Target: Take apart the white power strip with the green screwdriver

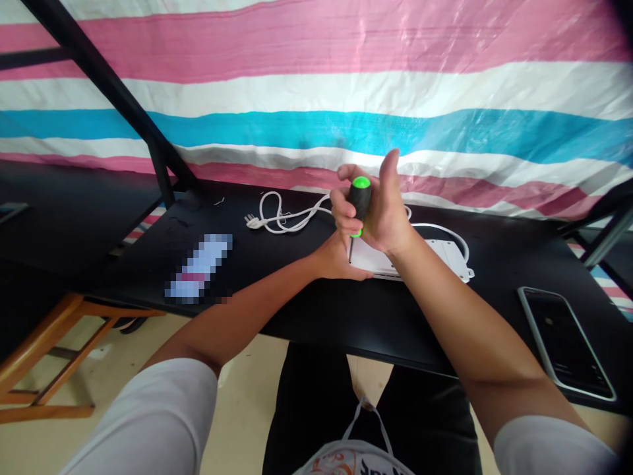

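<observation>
A white power strip [445, 254] lies lengthwise on the black table [316, 316], partly covered by my hands and right forearm. My left hand [332, 256] is closed around its left end, the thumb along the near edge. In my right hand [388, 214] is a screwdriver [361, 201] with a black and green handle, held nearly upright. Fingers wrap the handle while the thumb sticks up away from it. The screwdriver's thin shaft points down to the strip's left end. A white cord [297, 221] loops out on the left to a plug [253, 223].
A phone [566, 340] lies near the table's right edge. To the left is a flat, pixelated item [200, 267]. Behind the table hangs a striped plastic sheet [316, 86]. A black frame bar [109, 79] slants at upper left, above a wooden chair [59, 349].
</observation>
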`<state>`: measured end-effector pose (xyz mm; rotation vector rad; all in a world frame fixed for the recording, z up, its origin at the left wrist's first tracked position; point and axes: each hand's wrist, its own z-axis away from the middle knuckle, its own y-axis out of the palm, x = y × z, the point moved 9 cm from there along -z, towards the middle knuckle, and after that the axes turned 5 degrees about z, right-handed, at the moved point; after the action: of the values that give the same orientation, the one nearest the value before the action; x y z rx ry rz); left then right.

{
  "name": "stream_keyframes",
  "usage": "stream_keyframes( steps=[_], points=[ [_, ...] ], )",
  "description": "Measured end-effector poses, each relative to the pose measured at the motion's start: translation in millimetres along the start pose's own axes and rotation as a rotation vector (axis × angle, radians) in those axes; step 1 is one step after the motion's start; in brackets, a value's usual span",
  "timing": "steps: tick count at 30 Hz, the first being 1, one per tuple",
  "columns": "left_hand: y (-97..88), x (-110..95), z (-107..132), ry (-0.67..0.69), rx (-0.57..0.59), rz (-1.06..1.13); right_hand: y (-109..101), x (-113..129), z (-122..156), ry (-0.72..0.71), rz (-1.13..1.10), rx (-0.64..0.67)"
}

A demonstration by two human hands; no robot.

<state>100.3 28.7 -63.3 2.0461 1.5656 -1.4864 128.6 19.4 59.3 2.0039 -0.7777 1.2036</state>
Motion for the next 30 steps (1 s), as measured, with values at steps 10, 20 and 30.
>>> stream_keyframes(
  steps=[10, 20, 30],
  points=[
    [1.2, -15, -3, 0.081, 0.034, 0.016, 2, -11, 1, 0.048, 0.041, 0.045],
    [-3.7, -5, 0, 0.067, -0.041, -0.015, 4, -5, -2, 0.003, -0.088, -0.019],
    [-0.7, -9, -2, 0.076, 0.002, 0.006, 2, -13, -2, 0.059, -0.049, 0.002]
  ],
)
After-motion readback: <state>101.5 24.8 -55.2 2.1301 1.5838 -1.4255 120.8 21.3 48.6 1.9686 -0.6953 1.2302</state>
